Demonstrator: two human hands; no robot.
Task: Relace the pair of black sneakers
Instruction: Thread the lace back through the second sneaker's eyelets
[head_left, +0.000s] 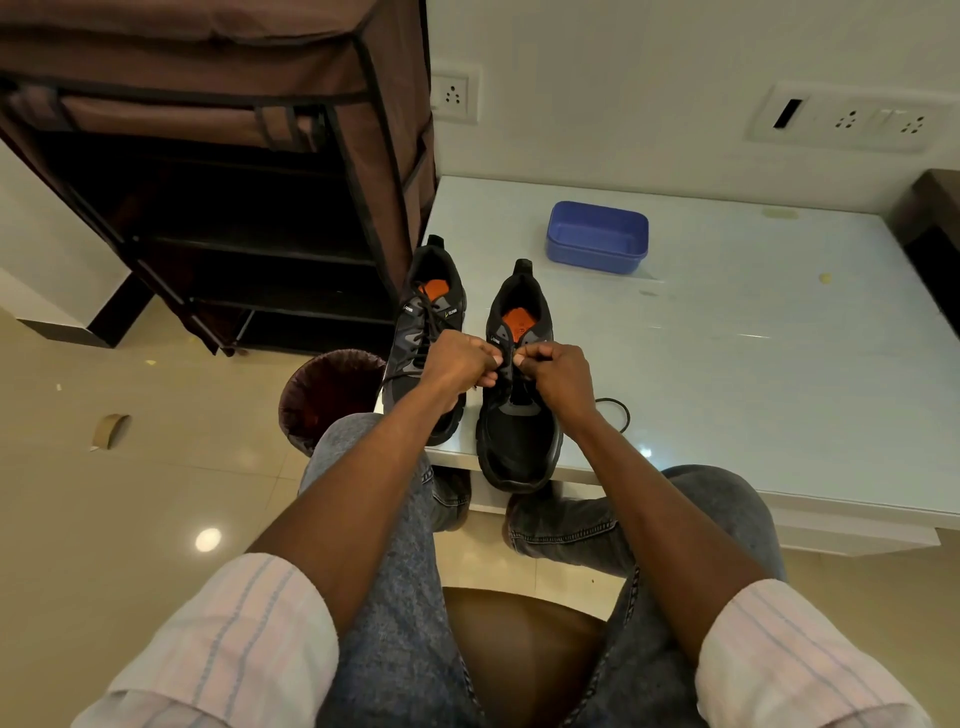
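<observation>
Black right sneaker (519, 415) toe toward person, heel away | both hands (506, 364) pinch its lace

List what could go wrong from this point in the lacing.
1. The right sneaker has its toe past the table edge; a hard tug by either hand might tip it off.
2. The loose lace trailing on the table could snag.
3. The left sneaker sits near the corner above the bin.

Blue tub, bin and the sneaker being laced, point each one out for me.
blue tub (597, 249), head view, front wall.
bin (322, 395), head view, dark inside.
right-hand sneaker (519, 431), head view, toe top; both hands pinch its lace.
</observation>
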